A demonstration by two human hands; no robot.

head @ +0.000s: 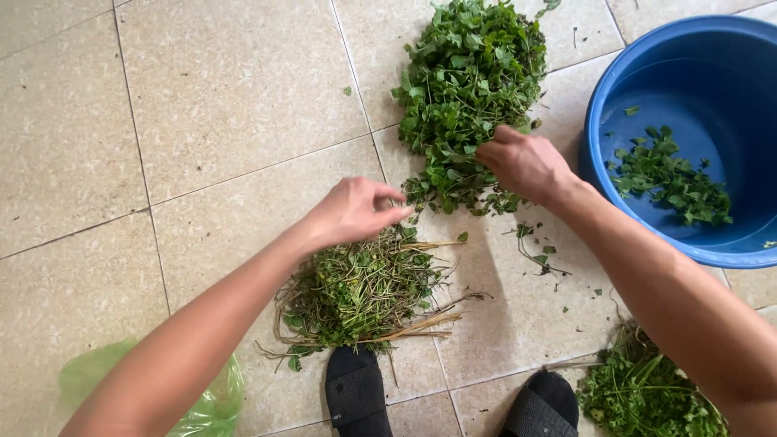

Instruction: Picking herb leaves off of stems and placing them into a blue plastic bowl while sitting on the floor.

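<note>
My right hand (524,166) is pinching sprigs at the near edge of the leafy herb pile (468,89) on the tiled floor (227,105); my left hand (354,212) is hovering, fingers pressed together (holding nothing I can see), over the stem heap (356,295).

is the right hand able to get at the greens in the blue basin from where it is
Probably yes: the right hand rests on the leafy pile just beside the blue basin, whose top is open, and nothing lies between it and the greens inside.

Two hands are seen — a left hand (354,212) and a right hand (524,164). Three heaps of greens are counted on the tiled floor (235,89): a leafy pile (465,73), a stem pile (356,295) and a corner pile (647,392). One blue basin (623,81), one green plastic bag (206,409) and two black slippers (354,392) are shown.
</note>
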